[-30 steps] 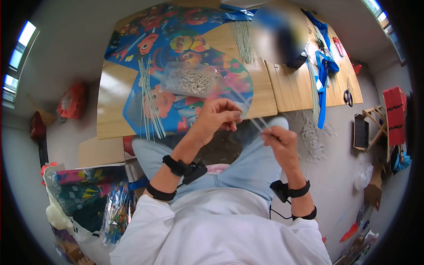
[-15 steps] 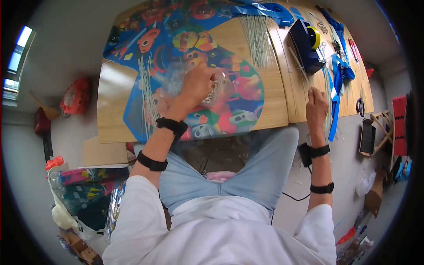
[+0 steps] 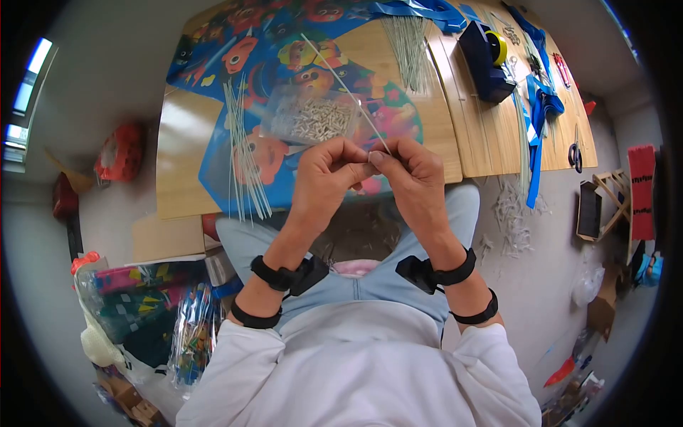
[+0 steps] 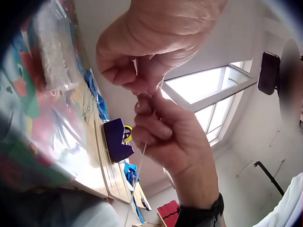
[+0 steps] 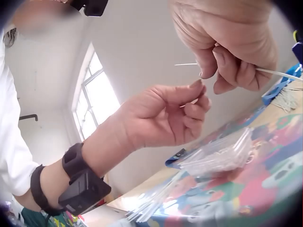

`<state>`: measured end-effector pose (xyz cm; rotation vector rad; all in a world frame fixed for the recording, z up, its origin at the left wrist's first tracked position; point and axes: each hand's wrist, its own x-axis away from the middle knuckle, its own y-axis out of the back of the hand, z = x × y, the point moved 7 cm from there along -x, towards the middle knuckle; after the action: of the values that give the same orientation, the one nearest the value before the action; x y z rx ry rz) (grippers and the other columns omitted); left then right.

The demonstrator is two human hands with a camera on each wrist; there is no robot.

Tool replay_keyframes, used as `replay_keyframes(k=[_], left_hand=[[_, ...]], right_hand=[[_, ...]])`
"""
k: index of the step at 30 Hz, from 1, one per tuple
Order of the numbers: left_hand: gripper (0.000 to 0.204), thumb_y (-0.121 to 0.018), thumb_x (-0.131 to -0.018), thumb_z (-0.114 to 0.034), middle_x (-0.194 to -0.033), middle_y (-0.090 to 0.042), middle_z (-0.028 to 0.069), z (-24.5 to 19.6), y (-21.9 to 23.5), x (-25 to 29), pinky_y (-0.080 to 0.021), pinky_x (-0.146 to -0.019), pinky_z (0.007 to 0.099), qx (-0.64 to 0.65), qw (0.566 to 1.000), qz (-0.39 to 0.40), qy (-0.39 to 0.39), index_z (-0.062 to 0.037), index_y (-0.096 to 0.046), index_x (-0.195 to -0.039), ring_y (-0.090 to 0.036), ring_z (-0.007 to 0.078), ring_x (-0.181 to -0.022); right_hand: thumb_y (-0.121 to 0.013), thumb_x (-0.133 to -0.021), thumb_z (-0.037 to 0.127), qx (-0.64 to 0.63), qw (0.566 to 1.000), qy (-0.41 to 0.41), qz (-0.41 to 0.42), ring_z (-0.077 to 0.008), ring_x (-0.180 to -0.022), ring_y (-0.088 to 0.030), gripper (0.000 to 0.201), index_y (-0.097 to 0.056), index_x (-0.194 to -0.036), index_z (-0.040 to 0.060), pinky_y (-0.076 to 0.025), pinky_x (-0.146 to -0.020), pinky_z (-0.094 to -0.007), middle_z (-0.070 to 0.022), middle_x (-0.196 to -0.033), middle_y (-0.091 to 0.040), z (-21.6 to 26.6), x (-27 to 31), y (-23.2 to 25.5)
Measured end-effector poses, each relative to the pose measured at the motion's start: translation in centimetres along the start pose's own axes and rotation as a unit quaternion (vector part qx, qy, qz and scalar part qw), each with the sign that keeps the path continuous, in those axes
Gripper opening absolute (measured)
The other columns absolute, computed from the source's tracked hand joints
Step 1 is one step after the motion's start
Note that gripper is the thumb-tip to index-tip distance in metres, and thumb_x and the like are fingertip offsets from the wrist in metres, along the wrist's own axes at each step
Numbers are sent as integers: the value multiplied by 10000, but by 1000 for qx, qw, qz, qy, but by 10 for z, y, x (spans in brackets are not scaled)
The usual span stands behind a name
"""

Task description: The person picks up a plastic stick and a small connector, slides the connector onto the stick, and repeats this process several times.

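My right hand (image 3: 413, 174) grips a long thin white rod (image 3: 341, 84), which slants up and left over the table. A short end of the rod (image 5: 184, 64) sticks out past the thumb in the right wrist view. My left hand (image 3: 329, 178) meets it, thumb and forefinger pinched together at the right fingertips. What the left fingers pinch is small and mostly hidden. Just beyond the hands, a clear plastic box (image 3: 281, 122) holds many small pale cylindrical pieces (image 3: 321, 119). Left of the box lies a loose bunch of white rods (image 3: 245, 167).
A colourful cartoon-printed sheet (image 3: 213, 160) covers much of the wooden table (image 3: 181, 188). Another rod bundle (image 3: 409, 57), a tape dispenser (image 3: 484, 67), blue ribbon (image 3: 544, 107) and scissors (image 3: 575, 153) lie to the right. Pale scraps (image 3: 512, 220) litter the floor.
My left hand reached into the plastic box and came back toward me. The right hand swung out right with the rod, then returned to meet the left.
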<state>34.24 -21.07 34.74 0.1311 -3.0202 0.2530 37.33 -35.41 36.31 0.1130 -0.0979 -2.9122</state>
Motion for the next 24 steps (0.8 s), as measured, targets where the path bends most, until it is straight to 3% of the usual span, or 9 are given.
replay_keyframes(k=[3,9,11,15,24], left_hand=[[50,-710,-870,-29,-801,-676,5,1,2,17,-490,-629,214,4,1000,-19,-9,-17,-671,-900,-601,55,-718],[95,-711,-864,-13,-851,-680,14,-7,6,36,-528,-676,230,13,999,-23,-33,-20,-649,-935,-643,77,-773],[125,-724,-851,10,-846,-684,34,-10,7,39,-548,-666,244,75,994,-37,-63,-9,-634,-937,-662,95,-762],[171,-738,-841,21,-870,-691,64,-16,13,45,-567,-675,258,125,992,15,-29,-4,-620,-962,-689,132,-760],[155,-721,-869,-2,-871,-693,78,7,10,50,-566,-655,254,198,977,66,35,-7,-627,-993,-684,148,-713]], right_hand=[[-660,-880,16,25,999,34,6,-99,-624,-549,50,-668,-912,-21,-431,-553,-261,-48,-712,-616,13,14,-7],[-654,-842,-39,199,955,218,-18,-241,-634,-612,54,-651,-892,-17,-470,-570,-322,-129,-779,-625,46,37,-19],[-650,-842,-48,136,974,183,-10,-240,-640,-616,43,-646,-875,-20,-474,-576,-325,-127,-765,-619,45,39,-19],[-640,-843,-64,22,994,101,21,-235,-653,-621,44,-642,-855,-22,-475,-583,-321,-122,-756,-617,41,44,-24],[-640,-847,-61,70,992,105,28,-222,-673,-626,43,-646,-871,-26,-487,-610,-309,-123,-778,-637,43,54,-22]])
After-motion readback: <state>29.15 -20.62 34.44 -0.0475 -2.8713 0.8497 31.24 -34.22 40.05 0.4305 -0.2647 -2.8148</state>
